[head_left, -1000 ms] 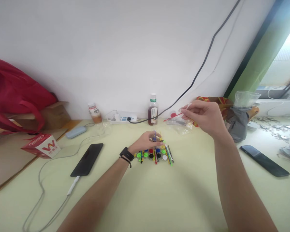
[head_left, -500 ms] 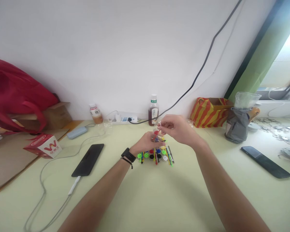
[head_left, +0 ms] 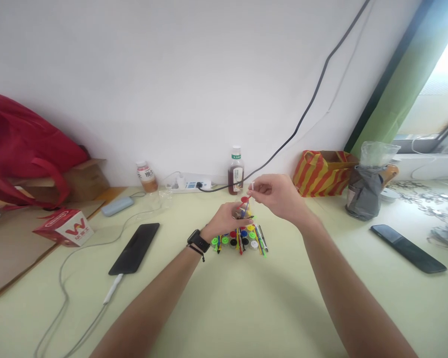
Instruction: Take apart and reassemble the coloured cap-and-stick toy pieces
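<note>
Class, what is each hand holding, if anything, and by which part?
The right hand pinches a thin red stick near its upper end. The left hand is at the colourful pieces; its hold is unclear.

Daylight entering at right
I'm seeing the slanted, white-lit glass window (head_left: 438, 92) glaring, soft shadows crossing the flat pale-green tabletop (head_left: 242, 308).

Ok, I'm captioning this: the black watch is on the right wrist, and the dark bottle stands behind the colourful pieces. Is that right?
The side is wrong: the head view shows the black watch on the wrist of the left hand. The dark bottle stands behind the colourful pieces.
</note>
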A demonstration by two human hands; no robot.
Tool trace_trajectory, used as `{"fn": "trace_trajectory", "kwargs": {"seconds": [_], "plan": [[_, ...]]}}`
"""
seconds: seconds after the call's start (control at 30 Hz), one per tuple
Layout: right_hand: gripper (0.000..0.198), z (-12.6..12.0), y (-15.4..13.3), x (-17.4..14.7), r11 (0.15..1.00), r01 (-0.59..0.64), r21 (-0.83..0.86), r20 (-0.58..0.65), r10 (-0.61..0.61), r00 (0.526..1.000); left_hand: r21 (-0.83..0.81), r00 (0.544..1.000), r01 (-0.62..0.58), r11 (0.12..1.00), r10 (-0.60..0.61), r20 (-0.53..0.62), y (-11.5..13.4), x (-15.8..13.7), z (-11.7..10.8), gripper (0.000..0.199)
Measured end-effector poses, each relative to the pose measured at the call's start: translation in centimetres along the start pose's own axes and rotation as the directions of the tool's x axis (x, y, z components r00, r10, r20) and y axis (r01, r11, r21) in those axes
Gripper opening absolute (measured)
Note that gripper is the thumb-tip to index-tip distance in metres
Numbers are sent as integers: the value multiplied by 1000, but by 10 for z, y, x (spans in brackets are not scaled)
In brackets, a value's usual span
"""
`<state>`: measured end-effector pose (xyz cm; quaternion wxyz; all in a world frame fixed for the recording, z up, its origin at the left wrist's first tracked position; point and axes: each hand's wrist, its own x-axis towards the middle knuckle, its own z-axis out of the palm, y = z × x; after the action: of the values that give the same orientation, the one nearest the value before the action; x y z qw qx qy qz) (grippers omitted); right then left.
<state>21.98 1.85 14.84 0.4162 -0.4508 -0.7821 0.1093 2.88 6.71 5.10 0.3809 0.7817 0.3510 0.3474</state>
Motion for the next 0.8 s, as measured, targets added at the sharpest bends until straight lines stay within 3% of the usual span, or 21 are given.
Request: {"fn": "trace_trajectory", "kwargs": {"seconds": [0.1, 0.23, 0.47, 0.67, 0.8], "plan": [[27, 2, -2, 0, 995, -53, 87, 41, 50, 998, 10, 999, -14, 1000, 14, -33, 4, 0, 1, 38], [24, 3, -4, 1, 985, -90, 149, 73, 80, 994, -96, 1000, -12, 995, 14, 23, 10, -1, 2, 36], [25, 4, -8, 1, 986, -81, -147, -66, 72, 995, -92, 999, -2, 996, 6, 50, 6, -1, 3, 35], [23, 9, -11, 1, 999, -30, -12, -3, 30, 1000, 24, 999, -41, 999, 42, -32, -2, 1, 4, 35], [25, 2, -10, 2, 997, -30, 74, -114, 39, 993, -48, 1000, -14, 999, 14, -1, -6, 2, 5, 38]]}}
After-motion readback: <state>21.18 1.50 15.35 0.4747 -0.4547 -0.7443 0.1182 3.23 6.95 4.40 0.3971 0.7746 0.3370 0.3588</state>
